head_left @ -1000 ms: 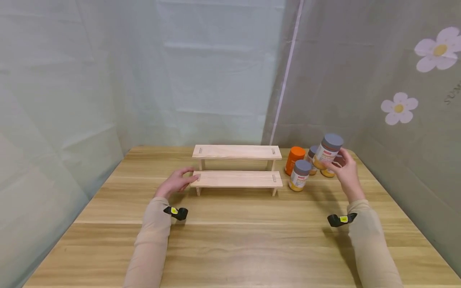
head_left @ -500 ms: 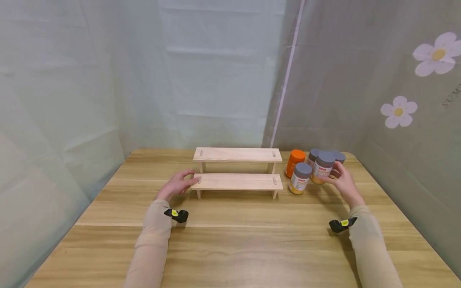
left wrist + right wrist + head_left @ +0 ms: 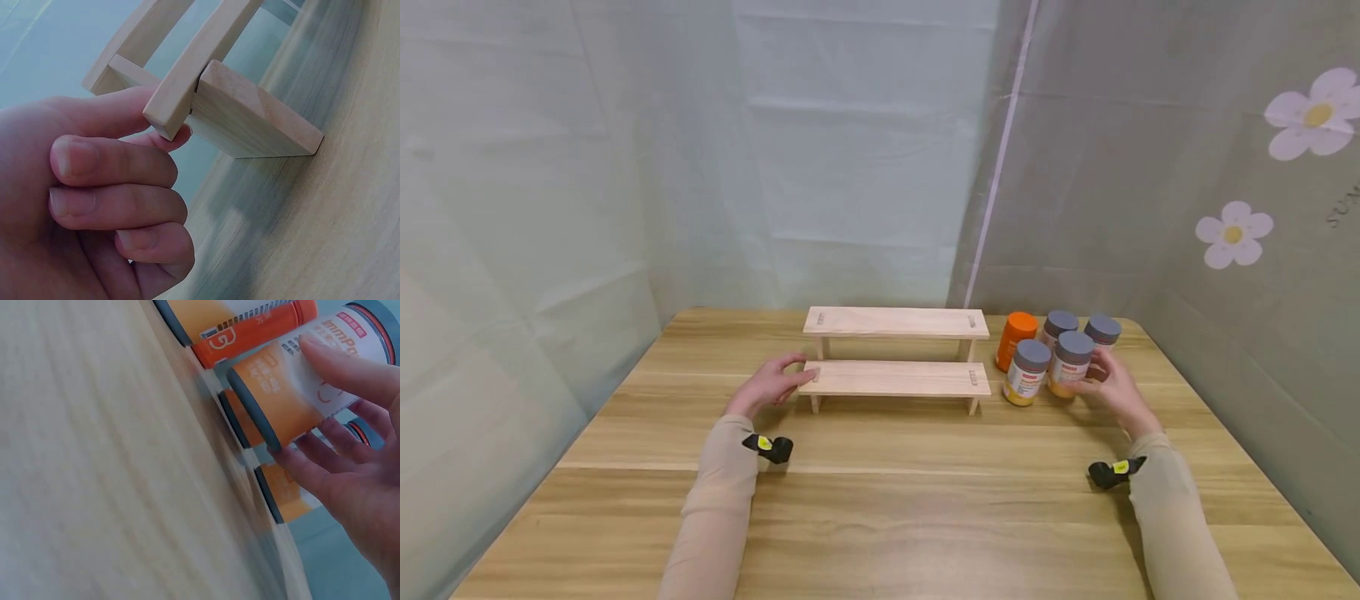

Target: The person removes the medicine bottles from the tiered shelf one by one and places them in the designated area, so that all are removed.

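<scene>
My left hand [image 3: 771,384] pinches the left end of the lower board [image 3: 895,378] of a two-step wooden shelf. The left wrist view shows the thumb and a fingertip at the board's end [image 3: 172,106], the other fingers curled below it. At the right, my right hand [image 3: 1116,387] grips a jar [image 3: 1070,367] with a grey lid and a white and orange-yellow label. The right wrist view has the thumb across the label of this upright jar [image 3: 281,394] and the fingers round its far side. Just left of it stands a similar jar [image 3: 1026,375].
Behind the held jar are two more grey-lidded jars [image 3: 1060,325] [image 3: 1102,329] and an orange bottle [image 3: 1017,342]. The shelf's upper board [image 3: 895,322] stands further back. Cloth curtains [image 3: 865,167] surround the wooden table [image 3: 880,500] at the back and sides.
My right hand has lowered the jar from above the group, then drawn it slightly toward me, beside the front jar. The left hand stays at the board's end.
</scene>
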Demonstrator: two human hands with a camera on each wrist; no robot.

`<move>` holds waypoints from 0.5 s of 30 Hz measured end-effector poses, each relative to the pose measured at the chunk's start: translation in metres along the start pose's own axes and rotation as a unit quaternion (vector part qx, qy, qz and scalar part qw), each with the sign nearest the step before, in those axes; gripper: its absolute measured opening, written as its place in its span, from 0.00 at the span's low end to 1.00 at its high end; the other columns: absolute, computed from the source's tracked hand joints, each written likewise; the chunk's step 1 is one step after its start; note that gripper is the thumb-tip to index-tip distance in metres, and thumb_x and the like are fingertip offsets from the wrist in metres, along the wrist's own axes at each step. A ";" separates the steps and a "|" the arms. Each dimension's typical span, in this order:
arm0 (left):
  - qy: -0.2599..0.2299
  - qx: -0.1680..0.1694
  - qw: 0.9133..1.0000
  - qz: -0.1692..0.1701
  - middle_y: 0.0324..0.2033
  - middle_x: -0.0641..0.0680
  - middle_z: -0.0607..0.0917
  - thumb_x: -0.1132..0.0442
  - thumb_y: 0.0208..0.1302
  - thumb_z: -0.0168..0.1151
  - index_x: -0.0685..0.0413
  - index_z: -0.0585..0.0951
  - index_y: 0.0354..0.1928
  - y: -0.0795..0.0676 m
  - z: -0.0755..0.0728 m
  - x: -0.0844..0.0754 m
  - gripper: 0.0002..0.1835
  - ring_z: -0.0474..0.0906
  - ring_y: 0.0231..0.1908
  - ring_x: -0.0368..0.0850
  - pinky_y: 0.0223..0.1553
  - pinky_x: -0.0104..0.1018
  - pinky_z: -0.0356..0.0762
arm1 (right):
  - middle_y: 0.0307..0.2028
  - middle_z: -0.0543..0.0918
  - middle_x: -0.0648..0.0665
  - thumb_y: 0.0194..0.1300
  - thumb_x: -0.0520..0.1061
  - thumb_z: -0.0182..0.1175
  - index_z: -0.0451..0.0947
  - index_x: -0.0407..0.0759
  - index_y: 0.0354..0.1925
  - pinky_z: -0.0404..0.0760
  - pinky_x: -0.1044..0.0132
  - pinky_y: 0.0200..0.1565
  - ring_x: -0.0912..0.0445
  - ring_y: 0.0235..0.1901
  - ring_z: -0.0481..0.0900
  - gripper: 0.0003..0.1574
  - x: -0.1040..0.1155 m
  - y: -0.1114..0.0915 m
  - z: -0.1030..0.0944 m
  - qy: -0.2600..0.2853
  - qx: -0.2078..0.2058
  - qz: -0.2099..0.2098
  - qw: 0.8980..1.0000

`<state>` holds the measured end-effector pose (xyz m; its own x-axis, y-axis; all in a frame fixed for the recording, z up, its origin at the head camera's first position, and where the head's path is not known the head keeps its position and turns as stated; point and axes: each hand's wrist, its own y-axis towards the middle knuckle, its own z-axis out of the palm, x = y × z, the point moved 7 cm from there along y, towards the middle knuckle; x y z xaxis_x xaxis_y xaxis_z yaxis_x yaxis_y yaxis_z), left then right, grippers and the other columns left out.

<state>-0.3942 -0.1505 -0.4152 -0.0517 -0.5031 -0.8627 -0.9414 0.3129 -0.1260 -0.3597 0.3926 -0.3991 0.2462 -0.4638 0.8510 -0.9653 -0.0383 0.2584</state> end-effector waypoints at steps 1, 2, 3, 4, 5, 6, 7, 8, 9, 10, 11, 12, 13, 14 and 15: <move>0.000 0.001 1.000 0.000 0.09 0.43 0.61 0.50 0.71 0.55 0.64 0.59 0.71 0.000 0.000 0.000 0.36 0.55 0.11 0.36 0.18 0.30 0.58 | 0.48 0.70 0.67 0.56 0.38 0.69 0.64 0.46 0.65 0.71 0.81 0.48 0.73 0.47 0.71 0.41 -0.001 0.000 0.000 0.001 0.005 -0.002 1.000; 0.001 0.001 1.000 -0.001 0.09 0.43 0.61 0.50 0.71 0.55 0.64 0.58 0.71 0.000 0.000 0.000 0.36 0.54 0.11 0.36 0.19 0.30 0.58 | 0.48 0.70 0.67 0.56 0.38 0.69 0.64 0.46 0.65 0.71 0.82 0.49 0.73 0.47 0.71 0.40 -0.003 -0.001 0.001 0.004 0.009 -0.003 1.000; 0.001 0.002 1.000 -0.001 0.09 0.43 0.61 0.50 0.71 0.55 0.64 0.58 0.71 0.000 0.001 0.000 0.36 0.54 0.11 0.36 0.19 0.30 0.58 | 0.48 0.70 0.68 0.56 0.37 0.69 0.64 0.46 0.64 0.70 0.82 0.49 0.73 0.47 0.71 0.40 -0.004 -0.001 0.001 0.008 0.015 -0.002 1.000; 0.001 0.003 1.000 -0.001 0.09 0.43 0.61 0.49 0.71 0.55 0.65 0.58 0.71 -0.001 0.001 0.000 0.36 0.54 0.11 0.36 0.19 0.30 0.58 | 0.48 0.70 0.68 0.56 0.37 0.69 0.64 0.46 0.65 0.71 0.82 0.49 0.73 0.47 0.71 0.40 -0.006 -0.001 0.001 0.012 0.019 -0.001 1.000; 0.000 0.004 1.000 -0.001 0.09 0.43 0.61 0.49 0.71 0.55 0.65 0.58 0.71 -0.001 0.001 0.000 0.37 0.54 0.12 0.36 0.19 0.30 0.58 | 0.48 0.70 0.68 0.56 0.36 0.68 0.64 0.47 0.65 0.71 0.81 0.48 0.73 0.47 0.71 0.40 -0.007 -0.002 0.001 0.015 0.023 0.001 1.000; -0.002 0.005 1.000 -0.002 0.09 0.43 0.61 0.49 0.71 0.55 0.65 0.57 0.71 0.000 0.002 0.000 0.37 0.54 0.12 0.36 0.19 0.30 0.58 | 0.47 0.70 0.68 0.56 0.36 0.68 0.63 0.48 0.65 0.71 0.81 0.48 0.73 0.47 0.71 0.41 -0.008 -0.002 0.001 0.018 0.027 0.006 0.999; -0.003 0.004 1.000 -0.003 0.09 0.43 0.61 0.50 0.71 0.55 0.65 0.58 0.71 0.000 0.002 0.000 0.36 0.54 0.12 0.36 0.19 0.30 0.58 | 0.47 0.70 0.68 0.57 0.36 0.68 0.63 0.48 0.65 0.72 0.80 0.47 0.73 0.46 0.71 0.41 -0.010 -0.003 0.001 0.021 0.031 0.010 0.999; -0.003 0.004 1.000 -0.004 0.09 0.43 0.61 0.50 0.71 0.55 0.65 0.58 0.71 0.000 0.002 0.000 0.36 0.55 0.12 0.36 0.19 0.30 0.58 | 0.47 0.70 0.68 0.57 0.36 0.68 0.62 0.49 0.66 0.72 0.80 0.47 0.73 0.46 0.71 0.42 -0.011 -0.003 0.002 0.025 0.035 0.015 0.999; -0.005 0.003 1.000 -0.005 0.10 0.43 0.61 0.50 0.71 0.55 0.64 0.58 0.71 0.000 0.002 0.000 0.36 0.55 0.12 0.35 0.19 0.30 0.58 | 0.47 0.70 0.67 0.57 0.35 0.67 0.61 0.49 0.67 0.72 0.80 0.47 0.73 0.46 0.71 0.43 -0.012 -0.004 0.002 0.030 0.038 0.019 0.999; -0.006 0.002 1.000 -0.005 0.10 0.43 0.61 0.51 0.71 0.55 0.64 0.58 0.71 0.000 0.002 0.000 0.35 0.55 0.12 0.35 0.19 0.29 0.57 | 0.47 0.70 0.67 0.57 0.35 0.67 0.59 0.49 0.68 0.72 0.80 0.47 0.73 0.46 0.71 0.44 -0.013 -0.004 0.001 0.035 0.040 0.024 0.998; -0.006 0.001 1.000 -0.005 0.10 0.43 0.61 0.51 0.71 0.55 0.64 0.59 0.71 0.000 0.002 0.000 0.35 0.55 0.11 0.35 0.18 0.29 0.57 | 0.47 0.69 0.66 0.58 0.35 0.67 0.58 0.50 0.69 0.72 0.80 0.47 0.73 0.46 0.71 0.46 -0.014 -0.004 0.001 0.041 0.044 0.030 0.998; -0.005 0.000 1.000 -0.005 0.10 0.43 0.61 0.51 0.71 0.55 0.64 0.59 0.71 0.001 0.001 0.000 0.35 0.55 0.12 0.35 0.18 0.29 0.57 | 0.48 0.69 0.66 0.58 0.35 0.66 0.56 0.51 0.70 0.72 0.80 0.47 0.74 0.46 0.71 0.47 -0.015 -0.004 0.001 0.048 0.047 0.034 0.997; -0.004 -0.002 1.000 -0.005 0.10 0.42 0.62 0.51 0.71 0.55 0.64 0.59 0.71 0.001 0.001 0.000 0.35 0.55 0.12 0.35 0.18 0.29 0.57 | 0.48 0.68 0.66 0.58 0.35 0.66 0.54 0.51 0.71 0.72 0.80 0.47 0.75 0.47 0.71 0.49 -0.016 -0.005 0.001 0.054 0.049 0.036 0.997; -0.003 -0.002 1.000 -0.005 0.10 0.42 0.62 0.51 0.71 0.55 0.64 0.59 0.71 0.001 0.001 0.000 0.35 0.55 0.12 0.35 0.18 0.29 0.57 | 0.49 0.68 0.65 0.59 0.34 0.66 0.53 0.51 0.72 0.72 0.80 0.48 0.75 0.47 0.70 0.50 -0.016 -0.005 0.001 0.058 0.051 0.038 0.996; -0.003 -0.001 1.000 -0.005 0.10 0.42 0.62 0.50 0.71 0.55 0.63 0.59 0.71 0.001 0.001 0.000 0.35 0.55 0.12 0.35 0.19 0.29 0.57 | 0.50 0.67 0.65 0.59 0.34 0.65 0.52 0.50 0.73 0.72 0.80 0.48 0.75 0.47 0.70 0.51 -0.017 -0.005 0.000 0.061 0.053 0.040 0.996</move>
<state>-0.3952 -0.1497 -0.4160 -0.0408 -0.5017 -0.8641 -0.9427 0.3059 -0.1331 -0.3590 0.4004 -0.4147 0.1716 -0.3574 0.9181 -0.9843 -0.1023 0.1441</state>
